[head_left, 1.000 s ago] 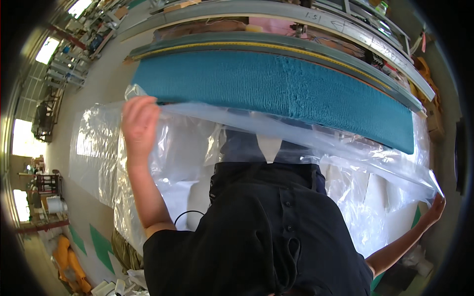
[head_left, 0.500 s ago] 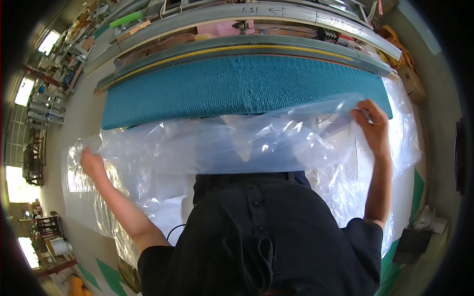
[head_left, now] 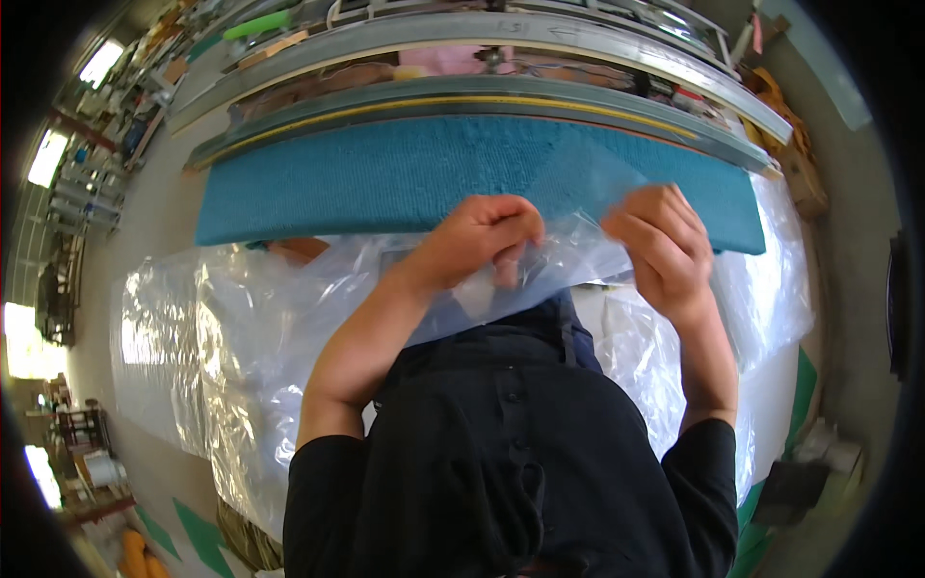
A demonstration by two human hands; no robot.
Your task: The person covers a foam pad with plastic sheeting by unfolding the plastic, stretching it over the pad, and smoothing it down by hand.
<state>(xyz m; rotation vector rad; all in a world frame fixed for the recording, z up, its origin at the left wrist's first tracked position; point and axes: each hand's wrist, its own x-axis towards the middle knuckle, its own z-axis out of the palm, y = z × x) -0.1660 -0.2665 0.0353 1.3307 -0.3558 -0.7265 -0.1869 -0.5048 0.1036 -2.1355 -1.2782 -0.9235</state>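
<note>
A wide clear plastic sheet (head_left: 366, 265) hangs in folds in front of my body. My left hand (head_left: 482, 236) is closed on its upper part near the middle. My right hand (head_left: 665, 236), a little blurred, pinches the sheet's edge to the right, with a thin piece of film (head_left: 593, 183) rising between both hands. Just beyond them a blue-green ribbed fabric (head_left: 356, 183) covers a long flat surface, and the raised film overlaps its right half.
Behind the fabric runs a metal bar with a yellow measuring strip (head_left: 462, 99). Farther back is a grey metal beam (head_left: 414, 40). More clear plastic (head_left: 771, 299) drapes at the right, near a cardboard box (head_left: 802, 183). A green roll (head_left: 257, 24) lies at the back left.
My left hand has come from the far left to the middle. My right hand has moved inward, and the sheet stretched between them is now bunched, with a piece raised over the fabric.
</note>
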